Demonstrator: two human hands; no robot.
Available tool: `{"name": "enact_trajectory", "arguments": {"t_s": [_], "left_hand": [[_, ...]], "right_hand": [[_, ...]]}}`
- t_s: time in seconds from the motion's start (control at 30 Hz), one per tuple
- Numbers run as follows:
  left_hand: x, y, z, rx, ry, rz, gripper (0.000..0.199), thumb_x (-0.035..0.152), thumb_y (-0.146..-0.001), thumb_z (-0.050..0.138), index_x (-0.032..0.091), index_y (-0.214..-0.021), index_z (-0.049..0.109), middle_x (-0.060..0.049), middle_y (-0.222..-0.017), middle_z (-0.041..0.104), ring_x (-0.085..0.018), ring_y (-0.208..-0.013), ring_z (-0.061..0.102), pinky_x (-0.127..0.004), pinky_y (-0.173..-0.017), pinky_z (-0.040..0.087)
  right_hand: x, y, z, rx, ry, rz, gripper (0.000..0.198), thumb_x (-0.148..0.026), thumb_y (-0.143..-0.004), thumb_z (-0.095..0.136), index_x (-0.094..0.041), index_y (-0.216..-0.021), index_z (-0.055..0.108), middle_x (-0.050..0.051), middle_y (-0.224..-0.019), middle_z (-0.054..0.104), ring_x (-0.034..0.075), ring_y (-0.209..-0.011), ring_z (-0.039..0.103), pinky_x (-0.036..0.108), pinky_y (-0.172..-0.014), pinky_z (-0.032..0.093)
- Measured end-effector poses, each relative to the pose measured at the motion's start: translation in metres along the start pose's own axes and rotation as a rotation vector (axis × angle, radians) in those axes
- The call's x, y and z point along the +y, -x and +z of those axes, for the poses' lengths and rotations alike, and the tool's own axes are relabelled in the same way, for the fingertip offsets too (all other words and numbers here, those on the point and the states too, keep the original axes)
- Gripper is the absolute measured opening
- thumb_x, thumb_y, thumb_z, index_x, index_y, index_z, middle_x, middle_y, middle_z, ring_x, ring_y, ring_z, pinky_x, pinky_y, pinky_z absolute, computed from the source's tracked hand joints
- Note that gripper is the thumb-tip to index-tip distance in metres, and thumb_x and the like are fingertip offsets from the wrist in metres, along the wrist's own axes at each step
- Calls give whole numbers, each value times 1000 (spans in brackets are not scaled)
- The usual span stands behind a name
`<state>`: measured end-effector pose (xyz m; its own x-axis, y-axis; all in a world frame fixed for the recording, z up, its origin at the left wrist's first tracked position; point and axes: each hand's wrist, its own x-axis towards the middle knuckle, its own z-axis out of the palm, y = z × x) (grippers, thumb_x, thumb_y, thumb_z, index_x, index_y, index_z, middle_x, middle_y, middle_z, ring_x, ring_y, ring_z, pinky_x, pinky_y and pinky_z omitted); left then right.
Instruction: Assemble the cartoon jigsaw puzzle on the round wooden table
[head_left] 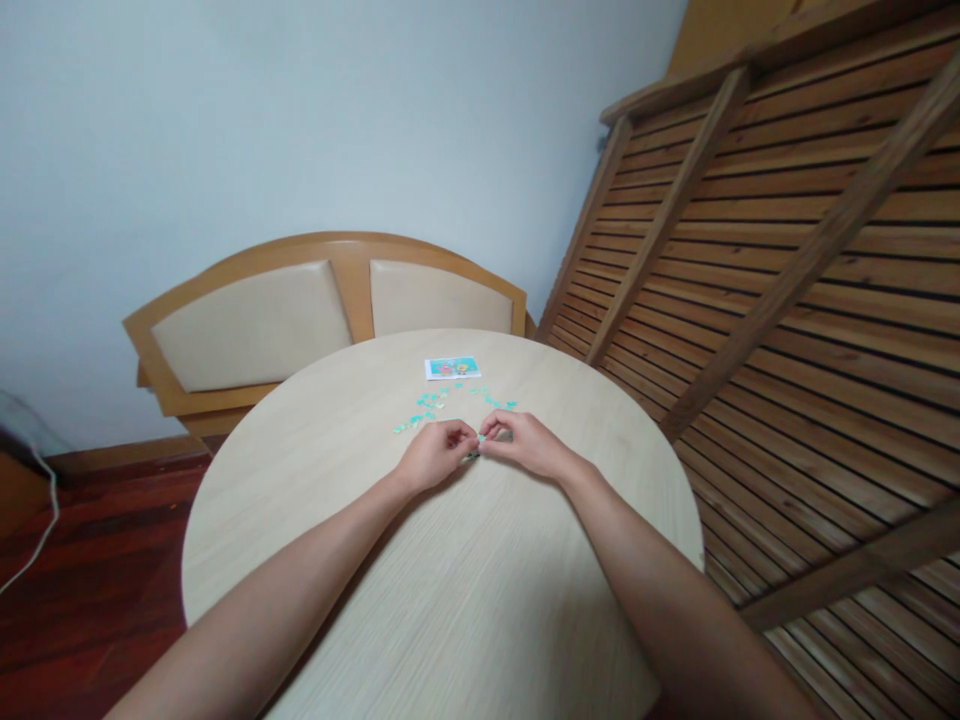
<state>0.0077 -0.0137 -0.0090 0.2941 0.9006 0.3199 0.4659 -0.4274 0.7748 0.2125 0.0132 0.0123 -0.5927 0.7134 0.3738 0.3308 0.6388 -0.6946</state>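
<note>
My left hand [436, 455] and my right hand [529, 446] meet over the middle of the round table, both with fingers pinched closed. Between the fingertips shows a tiny greenish jigsaw puzzle piece [481, 437]; the fingers cover most of it. Beyond my hands, several small teal puzzle pieces [429, 400] lie scattered in a loose arc. More pieces [491, 401] rest just past my right hand. Behind them lies a white-edged picture card [453, 368] with a teal background and colourful figures, too small to make out.
The pale wood-grain round table [315, 520] fills the centre. Against the wall behind it stands a wooden headboard [352, 290] with cream panels. A slatted wooden frame [795, 280] leans on the right. A white cable [52, 510] hangs at the far left over dark red flooring.
</note>
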Motion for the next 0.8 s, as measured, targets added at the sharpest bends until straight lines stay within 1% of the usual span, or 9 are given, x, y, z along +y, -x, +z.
{"name": "enact_trajectory", "arguments": {"t_s": [0.13,0.23,0.37,0.43,0.5,0.57,0.63,0.7,0.8], "left_hand": [[-4,-4,1,49,167,-77,29,42,-85,62,14,-83,69,-6,-75,72,-15,-66,63,-26,-63,48],[-6,-5,1,57,267,-114,28,42,-81,68,14,-83,69,-6,-74,72,-16,-65,64,-26,-63,50],[-8,-5,2,49,287,-115,29,42,-82,68,14,-86,69,-7,-77,74,-17,-69,67,-27,-66,52],[-9,-4,2,45,211,-94,28,41,-86,64,14,-88,70,-8,-80,74,-18,-71,68,-28,-68,53],[-10,-2,0,37,41,-51,25,37,-90,59,15,-93,71,-8,-85,75,-19,-76,68,-30,-72,54],[-12,1,-3,7,-186,48,22,31,-90,58,17,-100,72,-9,-96,75,-22,-89,69,-35,-84,54],[-14,3,-7,-33,-378,167,24,28,-88,60,19,-108,71,-11,-113,72,-26,-107,65,-40,-98,50],[-16,5,-10,-67,-479,233,28,27,-89,60,19,-114,69,-12,-125,67,-28,-117,61,-43,-106,46],[-19,7,-11,-95,-531,234,29,30,-92,57,20,-116,69,-12,-129,65,-28,-120,60,-43,-107,46]], "right_hand": [[-4,-2,2,45,55,-55,21,-27,-83,71,-19,-102,69,4,-97,73,17,-90,66,30,-86,49],[-7,-2,3,57,100,-85,19,-27,-84,71,-20,-101,71,4,-98,73,18,-92,66,30,-86,49],[-8,-2,0,39,138,-84,17,-31,-86,70,-20,-99,73,5,-97,74,18,-91,67,30,-86,48],[-6,-1,-4,27,156,-74,16,-29,-86,70,-20,-99,74,5,-96,75,19,-91,67,30,-86,48],[-2,0,-7,27,170,-55,16,-26,-85,69,-20,-99,75,5,-96,75,19,-91,67,30,-86,48],[3,1,-11,27,170,-31,18,-24,-84,70,-19,-100,75,5,-96,75,19,-90,67,31,-85,49],[8,2,-13,20,165,-7,19,-25,-84,70,-19,-100,76,5,-96,75,19,-89,67,31,-84,49],[14,3,-14,13,163,13,19,-25,-83,70,-19,-101,76,5,-95,75,19,-87,68,30,-83,49],[18,3,-15,6,150,28,21,-25,-82,71,-18,-101,76,5,-94,76,19,-87,68,30,-82,50]]}}
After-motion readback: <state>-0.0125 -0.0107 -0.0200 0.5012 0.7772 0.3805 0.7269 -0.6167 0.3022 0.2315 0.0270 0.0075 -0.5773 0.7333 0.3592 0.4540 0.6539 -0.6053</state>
